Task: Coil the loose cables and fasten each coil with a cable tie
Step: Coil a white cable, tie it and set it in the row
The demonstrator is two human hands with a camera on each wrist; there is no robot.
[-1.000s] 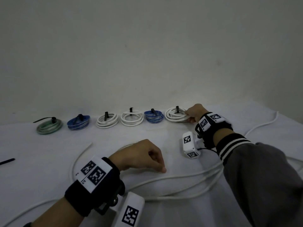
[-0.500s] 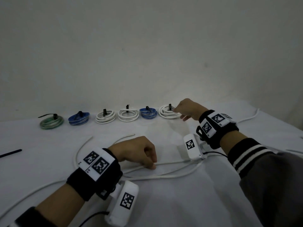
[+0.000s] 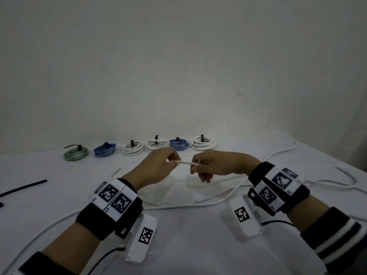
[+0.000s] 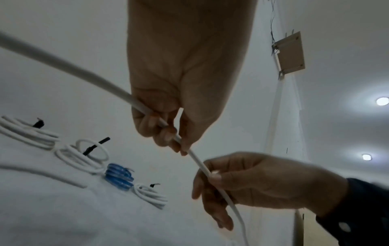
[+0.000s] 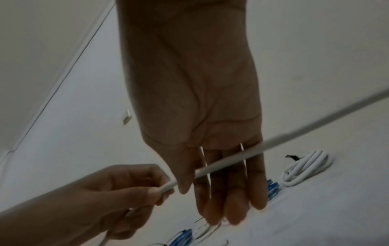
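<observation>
Head view: white cable (image 3: 185, 162) spans both hands (pinched).

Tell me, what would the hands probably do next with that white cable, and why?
Probably bend the white cable into a first loop. The left hand and right hand each pinch it, a short straight stretch between them, while the rest trails loose over the table. Six tied coils already line the back.
</observation>
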